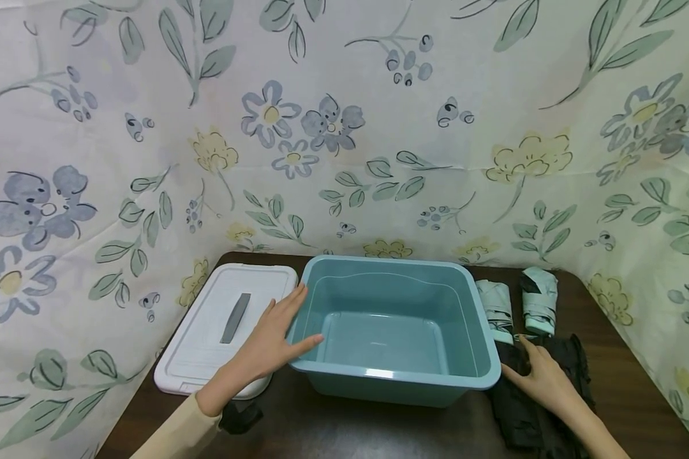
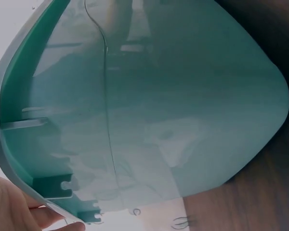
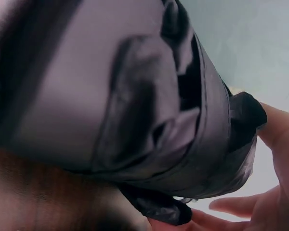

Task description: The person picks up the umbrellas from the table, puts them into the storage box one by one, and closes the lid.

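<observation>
Two hands work beside a teal plastic tub (image 1: 396, 331) at the middle of a dark wooden table (image 1: 626, 382): the left hand (image 1: 272, 341) lies flat, fingers straight, against the tub's left wall, and the right hand (image 1: 542, 376) rests on a folded black umbrella (image 1: 528, 408) just right of the tub, its grasp unclear. The slack black fabric could snag on the rim or slip loose, I judge. Floral cloth (image 1: 344, 127) walls the table in, with a white plastic lid (image 1: 224, 325) at left and two pale green folded umbrellas (image 1: 519, 306) at far right.

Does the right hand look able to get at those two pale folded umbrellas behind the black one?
Probably yes: the right hand rests on the black umbrella, and the pale umbrellas lie just beyond, unobstructed.
</observation>
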